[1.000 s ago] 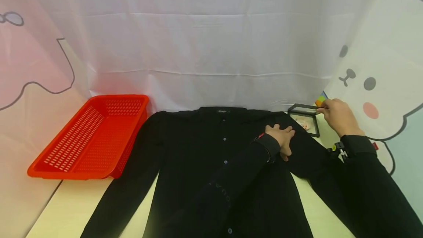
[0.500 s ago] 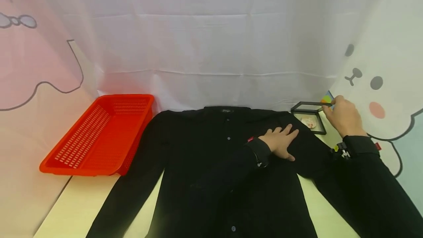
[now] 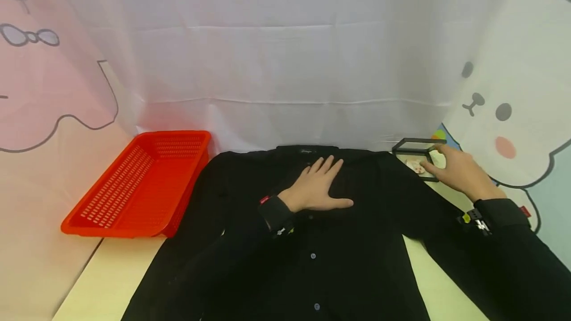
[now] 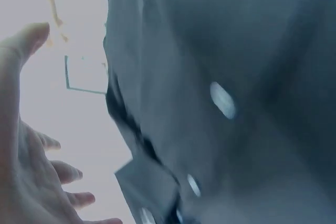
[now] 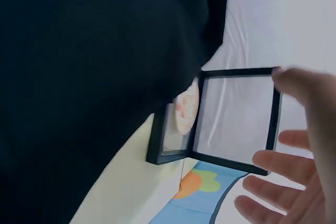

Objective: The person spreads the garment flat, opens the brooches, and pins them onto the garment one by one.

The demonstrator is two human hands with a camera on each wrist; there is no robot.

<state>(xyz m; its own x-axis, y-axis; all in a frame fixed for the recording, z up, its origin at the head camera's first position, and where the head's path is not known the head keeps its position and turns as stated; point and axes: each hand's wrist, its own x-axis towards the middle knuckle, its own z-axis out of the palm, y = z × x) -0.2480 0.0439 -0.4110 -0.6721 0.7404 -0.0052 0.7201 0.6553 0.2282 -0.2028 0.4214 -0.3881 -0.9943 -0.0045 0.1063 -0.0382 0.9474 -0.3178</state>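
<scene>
A black button-up shirt (image 3: 357, 241) lies spread flat, front up, on a pale table (image 3: 111, 281). My left hand (image 3: 318, 187) rests flat on its chest just below the collar, fingers straight and spread; the left wrist view shows the hand (image 4: 21, 156) beside the placket and a button (image 4: 223, 99). My right hand (image 3: 455, 170) reaches past the shirt's far shoulder to a small black-framed box (image 3: 412, 150). The box (image 5: 233, 119) stands with its clear lid raised, and a fingertip of my right hand (image 5: 310, 171) touches the lid's corner. A small pink-white piece (image 5: 186, 106) lies in the base.
A red slotted basket (image 3: 134, 232) sits at the left of the table, touching the shirt's sleeve. White cloth hangs behind, and cartoon-printed panels stand on both sides. A coloured printed mat (image 5: 202, 182) lies under the box.
My left hand slid left across the shirt, from the right shoulder to the chest under the collar, and flattened. My right hand dropped slightly and loosened at the box lid.
</scene>
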